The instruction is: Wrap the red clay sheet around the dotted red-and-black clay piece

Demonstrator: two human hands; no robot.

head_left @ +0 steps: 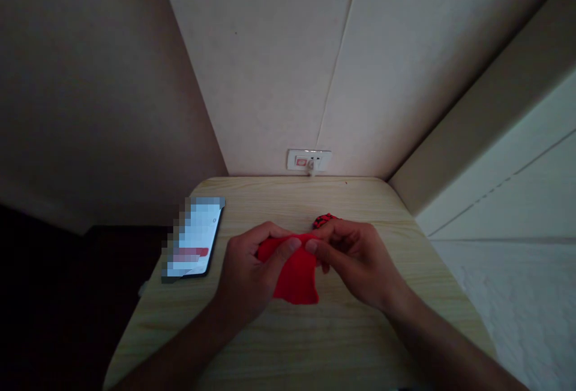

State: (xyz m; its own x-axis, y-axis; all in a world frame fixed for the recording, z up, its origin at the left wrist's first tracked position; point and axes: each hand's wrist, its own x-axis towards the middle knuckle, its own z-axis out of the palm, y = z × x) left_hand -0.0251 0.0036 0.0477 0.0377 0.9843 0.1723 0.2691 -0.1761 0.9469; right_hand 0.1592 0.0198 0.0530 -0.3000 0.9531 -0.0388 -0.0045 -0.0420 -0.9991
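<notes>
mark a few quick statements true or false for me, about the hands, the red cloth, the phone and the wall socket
1. The left hand and the right hand both hold the red cloth. True.
2. The phone lies right of the cloth. False: it lies to the left.
3. A plug is in the wall socket. True.
4. The phone's screen is dark. False: it is lit.
5. The red-and-black item shows in full. False: the right hand hides part of it.
6. The phone rests on the table. True.
</notes>
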